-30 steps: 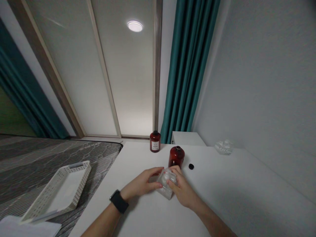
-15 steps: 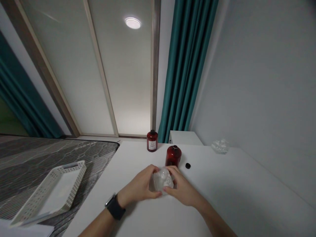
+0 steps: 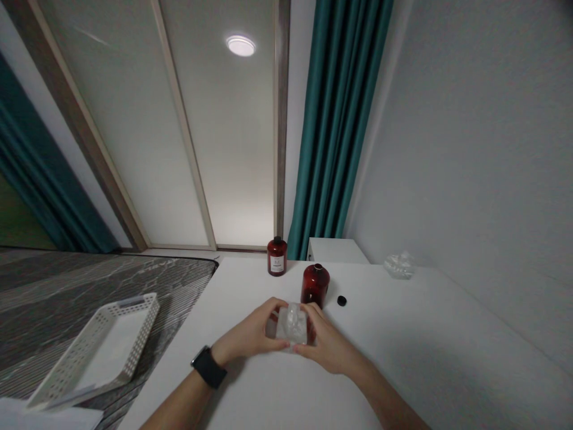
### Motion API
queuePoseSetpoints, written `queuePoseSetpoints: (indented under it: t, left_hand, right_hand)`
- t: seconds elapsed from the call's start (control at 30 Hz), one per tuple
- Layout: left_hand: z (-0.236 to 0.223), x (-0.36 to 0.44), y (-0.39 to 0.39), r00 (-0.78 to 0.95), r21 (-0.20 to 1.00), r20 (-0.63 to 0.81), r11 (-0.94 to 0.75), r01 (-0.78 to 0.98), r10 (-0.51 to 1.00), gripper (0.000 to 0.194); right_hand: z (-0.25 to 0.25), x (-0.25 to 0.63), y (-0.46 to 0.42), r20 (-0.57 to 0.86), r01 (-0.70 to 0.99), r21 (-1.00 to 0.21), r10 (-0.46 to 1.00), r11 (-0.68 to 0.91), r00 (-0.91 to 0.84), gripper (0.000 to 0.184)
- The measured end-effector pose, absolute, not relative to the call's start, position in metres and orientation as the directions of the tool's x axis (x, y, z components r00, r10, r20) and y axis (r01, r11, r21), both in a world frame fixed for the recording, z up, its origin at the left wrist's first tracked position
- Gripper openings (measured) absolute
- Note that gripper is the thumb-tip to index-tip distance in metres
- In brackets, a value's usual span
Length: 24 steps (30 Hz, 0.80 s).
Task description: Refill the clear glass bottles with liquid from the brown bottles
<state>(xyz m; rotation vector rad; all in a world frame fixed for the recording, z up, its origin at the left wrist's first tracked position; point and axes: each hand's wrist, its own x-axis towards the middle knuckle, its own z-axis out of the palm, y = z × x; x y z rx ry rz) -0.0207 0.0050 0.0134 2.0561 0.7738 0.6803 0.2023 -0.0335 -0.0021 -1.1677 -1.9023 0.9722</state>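
I see the clear container [image 3: 291, 330] over the white worktop [image 3: 259, 394], grasped from both sides by the fingers of the left hand [image 3: 250, 331] and right hand [image 3: 329, 343]. Just beyond stands an uncapped dark-red bottle [image 3: 315, 283], a black cap [image 3: 341, 301] near it.

Fingers [image 3: 278, 344] partly hide the clear object [image 3: 292, 327]; the label [image 3: 277, 264] is too small to read.

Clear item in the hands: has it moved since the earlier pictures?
Yes. Against the black cap on the white table, the clear item has shifted slightly left since the first picture, and has turned.
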Motion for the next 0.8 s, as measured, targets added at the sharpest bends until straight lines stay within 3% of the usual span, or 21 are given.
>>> queuePoseSetpoints:
  t: [0.33, 0.47, 0.6, 0.8]
  left_hand:
    - [0.009, -0.017, 0.001, 0.635, 0.819, 0.250, -0.509, 0.265, 0.731, 0.063]
    - [0.008, -0.016, -0.001, 0.574, 0.843, 0.332, -0.508, 0.175, 0.748, 0.050]
    - [0.011, -0.011, -0.005, 0.518, 0.797, 0.361, -0.545, 0.261, 0.775, 0.037]
    - [0.013, 0.007, -0.013, 0.669, 0.666, 0.346, -0.674, 0.319, 0.658, 0.018]
  right_hand:
    - [0.012, 0.212, -0.037, 0.207, 0.388, -0.849, 0.902, 0.358, -0.379, 0.060]
    - [0.018, 0.230, -0.040, 0.211, 0.387, -0.851, 0.906, 0.355, -0.368, 0.057]
    - [0.012, 0.266, -0.048, 0.216, 0.415, -0.856, 0.942, 0.309, -0.256, 0.058]
    - [-0.009, 0.343, -0.051, 0.273, 0.492, -0.834, 0.962, 0.250, -0.026, 0.052]
